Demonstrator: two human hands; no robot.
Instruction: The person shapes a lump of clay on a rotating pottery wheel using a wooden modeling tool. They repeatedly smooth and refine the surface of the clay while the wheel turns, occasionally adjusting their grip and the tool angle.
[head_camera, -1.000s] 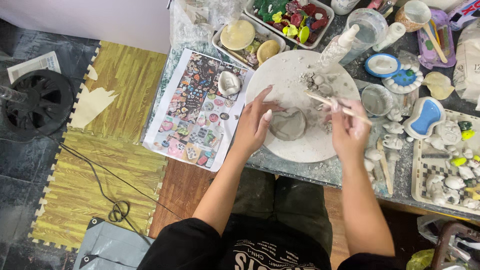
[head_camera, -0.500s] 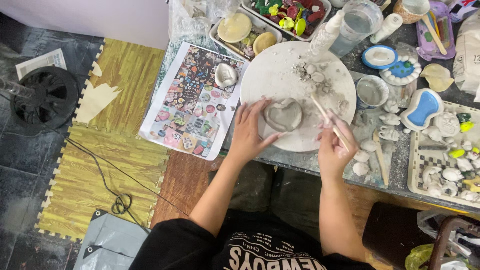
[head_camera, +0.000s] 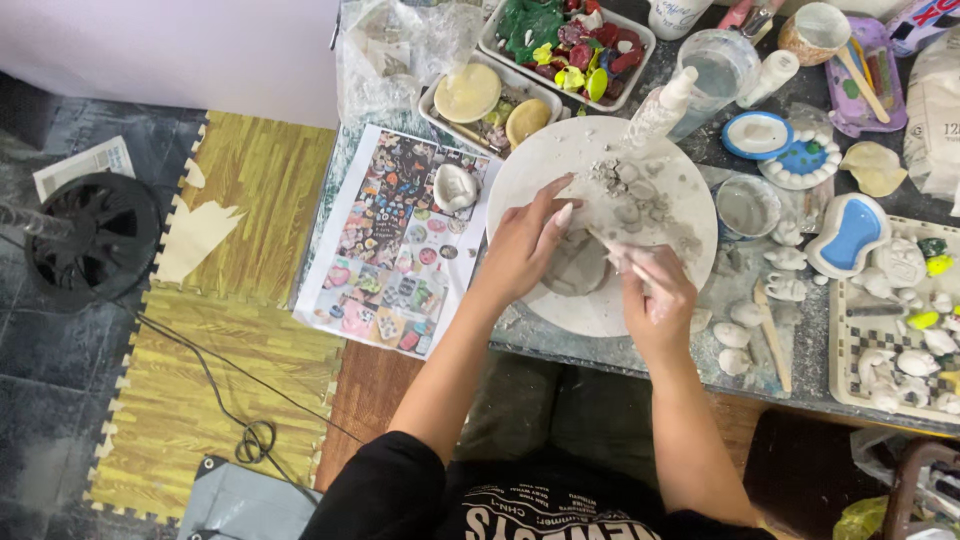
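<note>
Grey stone-look table (head_camera: 560, 340) is carrying the whole spread, with a yellow foam mat (head_camera: 230, 330) lying on the floor to its left. White round board (head_camera: 540, 180) is sitting at the table's middle, a printed colour sheet (head_camera: 390, 240) lying just left of it. Left hand (head_camera: 525, 245) is resting on the board, fingers spread and touching a grey clay piece (head_camera: 578, 265) at the board's centre. Right hand (head_camera: 655, 290) is working beside it, fingers clamped on a thin wooden tool (head_camera: 612, 247) whose tip is meeting the clay.
</note>
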